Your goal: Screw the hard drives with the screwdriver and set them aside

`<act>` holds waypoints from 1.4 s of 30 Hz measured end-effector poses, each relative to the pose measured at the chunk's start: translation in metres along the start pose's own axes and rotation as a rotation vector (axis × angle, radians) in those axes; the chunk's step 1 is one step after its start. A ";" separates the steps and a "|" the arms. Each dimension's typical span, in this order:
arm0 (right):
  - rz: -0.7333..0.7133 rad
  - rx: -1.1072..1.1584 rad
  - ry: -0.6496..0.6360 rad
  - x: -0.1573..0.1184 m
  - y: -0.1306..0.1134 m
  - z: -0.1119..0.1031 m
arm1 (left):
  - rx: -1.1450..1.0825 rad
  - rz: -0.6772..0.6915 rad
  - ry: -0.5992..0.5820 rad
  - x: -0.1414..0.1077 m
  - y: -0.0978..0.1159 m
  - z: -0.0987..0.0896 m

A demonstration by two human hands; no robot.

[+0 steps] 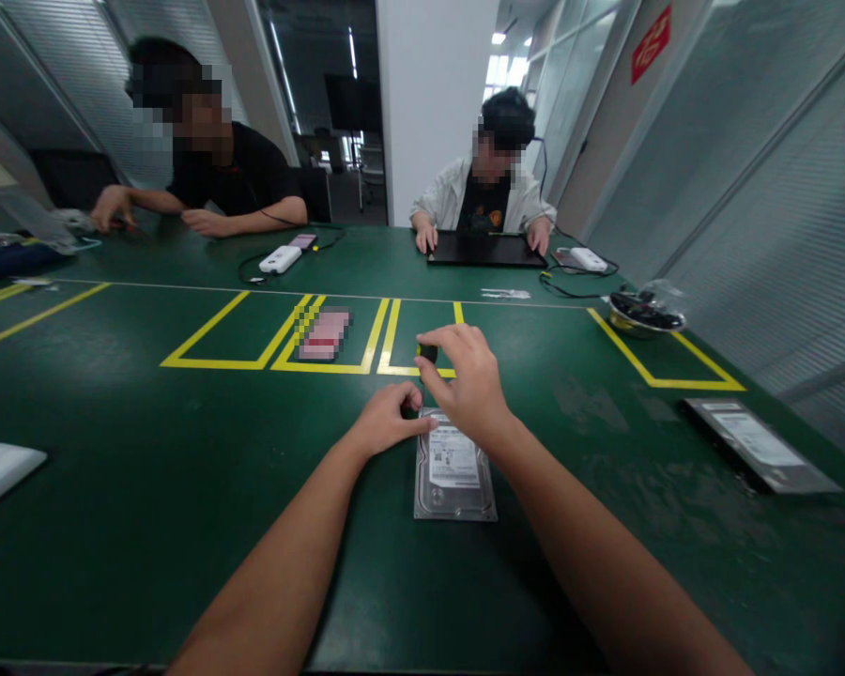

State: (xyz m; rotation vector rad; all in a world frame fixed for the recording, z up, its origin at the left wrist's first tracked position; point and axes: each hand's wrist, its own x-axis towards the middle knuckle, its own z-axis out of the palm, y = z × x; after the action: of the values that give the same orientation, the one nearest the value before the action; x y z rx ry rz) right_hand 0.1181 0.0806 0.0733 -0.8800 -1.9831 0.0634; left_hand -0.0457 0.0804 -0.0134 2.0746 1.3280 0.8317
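A silver hard drive (456, 479) with a white label lies flat on the green table in front of me. My left hand (387, 420) is at its far left corner, thumb across the label's top and fingers curled by the edge, gripping it. Just above the drive's far end, my right hand (468, 376) pinches a small black piece (428, 352) between thumb and fingers. A bit of yellow-green shows on that piece; its exact kind is too small to make out. Part of the drive's far end is hidden behind my hands.
A second hard drive (757, 441) lies at the right, below a bowl of black items (646, 310). Yellow tape outlines (215, 362) and a phone (324, 335) lie ahead. Two people sit opposite, one holding a black panel (485, 250). A white object (4, 469) is at left.
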 end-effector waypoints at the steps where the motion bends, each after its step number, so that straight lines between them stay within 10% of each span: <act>1: -0.012 0.009 -0.006 0.000 0.000 0.000 | -0.001 -0.002 -0.004 0.000 0.000 0.000; 42: 0.028 0.014 0.018 -0.001 0.000 0.002 | 0.013 0.007 0.016 0.000 0.000 0.000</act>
State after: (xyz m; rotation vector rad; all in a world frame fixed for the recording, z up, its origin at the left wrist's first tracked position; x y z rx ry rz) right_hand 0.1169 0.0807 0.0715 -0.8965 -1.9518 0.0850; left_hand -0.0457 0.0801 -0.0130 2.0875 1.3390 0.8463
